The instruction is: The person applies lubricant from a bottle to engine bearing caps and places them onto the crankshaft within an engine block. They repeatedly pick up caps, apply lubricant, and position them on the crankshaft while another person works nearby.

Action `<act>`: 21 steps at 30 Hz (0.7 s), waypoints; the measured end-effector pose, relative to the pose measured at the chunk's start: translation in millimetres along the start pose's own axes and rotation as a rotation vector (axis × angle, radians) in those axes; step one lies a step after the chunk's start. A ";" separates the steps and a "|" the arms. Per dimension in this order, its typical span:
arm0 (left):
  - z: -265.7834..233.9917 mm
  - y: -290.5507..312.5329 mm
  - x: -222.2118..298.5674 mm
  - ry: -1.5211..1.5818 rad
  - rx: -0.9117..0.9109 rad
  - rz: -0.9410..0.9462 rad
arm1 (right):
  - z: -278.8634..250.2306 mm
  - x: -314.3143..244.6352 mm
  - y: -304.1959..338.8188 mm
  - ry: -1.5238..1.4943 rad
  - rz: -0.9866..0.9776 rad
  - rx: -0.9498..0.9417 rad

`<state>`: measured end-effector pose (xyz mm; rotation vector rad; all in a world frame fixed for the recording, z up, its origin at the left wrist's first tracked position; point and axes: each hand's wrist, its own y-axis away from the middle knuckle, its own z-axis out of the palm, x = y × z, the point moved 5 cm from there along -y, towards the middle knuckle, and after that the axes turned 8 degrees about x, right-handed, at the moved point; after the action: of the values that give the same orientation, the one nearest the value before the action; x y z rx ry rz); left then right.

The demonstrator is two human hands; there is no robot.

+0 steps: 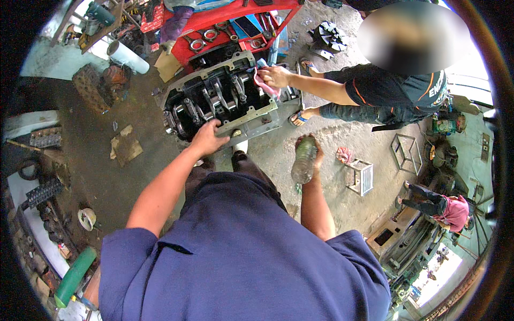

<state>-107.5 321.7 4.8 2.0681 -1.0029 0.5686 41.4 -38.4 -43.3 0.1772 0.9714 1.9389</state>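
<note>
Fingers of the right hand (pixel 317 152) are wrapped around a bottle (pixel 303 163), to the right of the engine block (pixel 251 114); whether the left hand (pixel 210 139), at the block's near edge, grips it, I cannot tell. A slack grip could drop the bottle; a shifting block could pinch the co-worker's hand (pixel 275 77).

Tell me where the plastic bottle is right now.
In the head view, right of centre, the plastic bottle is held in the person's right hand, below and right of the engine block and left of the small slatted stool.
</note>
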 end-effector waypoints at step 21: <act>66.3 -194.6 19.3 -0.063 0.350 0.476 | -12.2 -124.6 114.8 0.049 -0.134 0.210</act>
<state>64.4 339.9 -108.3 2.1560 -1.5404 0.9835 27.5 -173.0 59.4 0.1799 1.1896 1.7254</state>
